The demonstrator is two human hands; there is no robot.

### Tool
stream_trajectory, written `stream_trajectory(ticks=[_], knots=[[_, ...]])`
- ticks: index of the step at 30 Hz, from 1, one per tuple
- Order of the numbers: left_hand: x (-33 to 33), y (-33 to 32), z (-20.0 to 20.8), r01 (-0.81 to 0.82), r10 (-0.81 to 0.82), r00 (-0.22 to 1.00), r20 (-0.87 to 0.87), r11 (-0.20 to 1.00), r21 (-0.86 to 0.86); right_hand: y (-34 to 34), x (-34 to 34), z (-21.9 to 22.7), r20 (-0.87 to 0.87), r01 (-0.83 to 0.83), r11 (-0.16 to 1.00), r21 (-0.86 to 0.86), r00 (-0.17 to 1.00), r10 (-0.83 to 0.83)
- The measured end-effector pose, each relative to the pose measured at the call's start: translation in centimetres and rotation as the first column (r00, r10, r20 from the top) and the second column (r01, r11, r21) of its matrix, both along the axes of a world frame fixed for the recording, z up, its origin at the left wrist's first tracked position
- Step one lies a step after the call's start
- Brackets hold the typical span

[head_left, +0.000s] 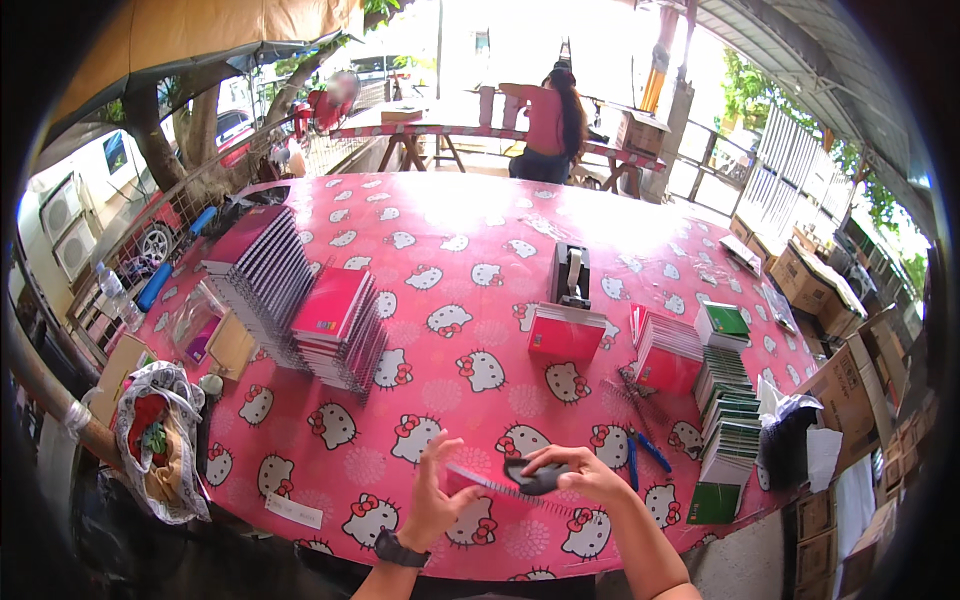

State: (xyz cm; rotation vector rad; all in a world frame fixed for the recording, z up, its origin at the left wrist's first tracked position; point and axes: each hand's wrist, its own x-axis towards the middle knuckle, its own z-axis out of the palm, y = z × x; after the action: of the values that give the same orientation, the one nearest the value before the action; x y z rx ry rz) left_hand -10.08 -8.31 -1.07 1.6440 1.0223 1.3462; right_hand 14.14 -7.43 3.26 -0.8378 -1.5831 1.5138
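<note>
In front of me, a thin spiral notebook [468, 474] is tilted nearly edge-on, its wire coil [545, 501] running out to the right. My left hand [430, 500], with a dark watch on the wrist, grips the left end between thumb and fingers. My right hand [585, 475] is closed around a black hand tool [534, 478] held against the coil; its exact kind is hard to make out. Beyond them stand a stack of red notebooks [567, 331] and a black tape dispenser [571, 275].
Tall spiral notebook stacks [340, 320] rise at left. Red booklets [668, 350], green booklets [722, 420] and blue pens [650, 455] lie at right. A cloth-filled bag [160, 440] hangs at the left edge. Another person [545, 125] sits at a far table [400, 130]. Cardboard boxes [815, 280] stand right.
</note>
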Motion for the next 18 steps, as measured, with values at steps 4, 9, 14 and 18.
stream_trajectory(ticks=[4, 9, 14, 18], knots=[[-0.8, 0.8, -2.2, 0.306, -0.166, 0.853, 0.494, 0.927, -0.216, 0.8, -0.5, -0.5, 0.543, 0.089, 0.994, -0.062, 0.839, -0.041], [-0.7, 0.9, -2.3, 0.284, -0.073, 0.829, 0.555, 0.909, -0.305, 0.3, -0.6, -0.6, 0.061, -0.032, 0.999, 0.024, 0.998, 0.03], [-0.3, 0.8, -2.2, 0.27, -0.041, 0.842, 0.538, 0.895, -0.355, 1.1, 0.0, -1.0, 0.226, 0.023, 0.999, 0.047, 0.973, -0.033], [-0.5, 0.6, -2.9, 0.282, -0.026, 0.821, 0.57, 0.887, -0.366, 2.9, -0.6, 0.1, 0.542, 0.005, 0.994, 0.113, 0.838, -0.066]])
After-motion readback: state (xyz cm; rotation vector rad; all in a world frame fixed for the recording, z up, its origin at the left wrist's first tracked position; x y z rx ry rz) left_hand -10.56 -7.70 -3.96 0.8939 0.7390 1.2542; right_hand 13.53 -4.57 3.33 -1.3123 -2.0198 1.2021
